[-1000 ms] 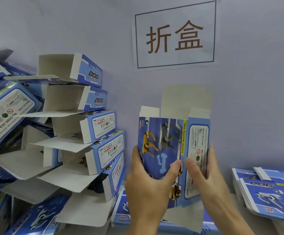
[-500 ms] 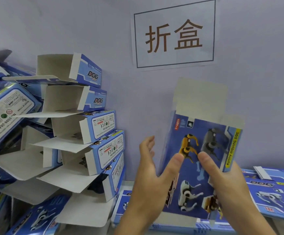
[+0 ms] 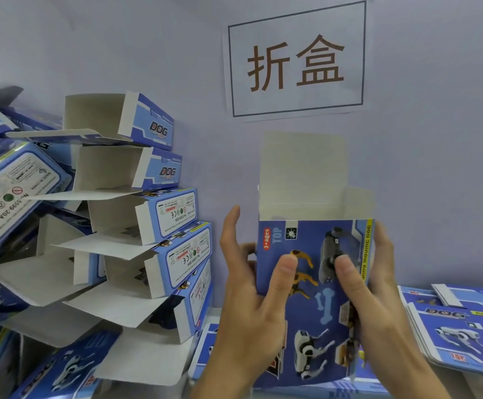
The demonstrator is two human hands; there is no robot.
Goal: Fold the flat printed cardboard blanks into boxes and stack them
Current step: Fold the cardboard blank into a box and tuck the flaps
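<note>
Many folded boxes (image 3: 148, 226) stacked at nine o'clock; both hands (image 3: 306, 283) clamp half-opened box (image 3: 315, 298), flaps unfolded; flat blanks (image 3: 459, 326) wait at three o'clock.

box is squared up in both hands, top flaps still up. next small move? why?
Probably fold down the short side flap first, ahead of the tall white top flap. The blue printed cardboard box is already opened into a tube, the left hand and right hand grip its two sides with thumbs on the front, and both flaps stand upright above an open top.
</note>
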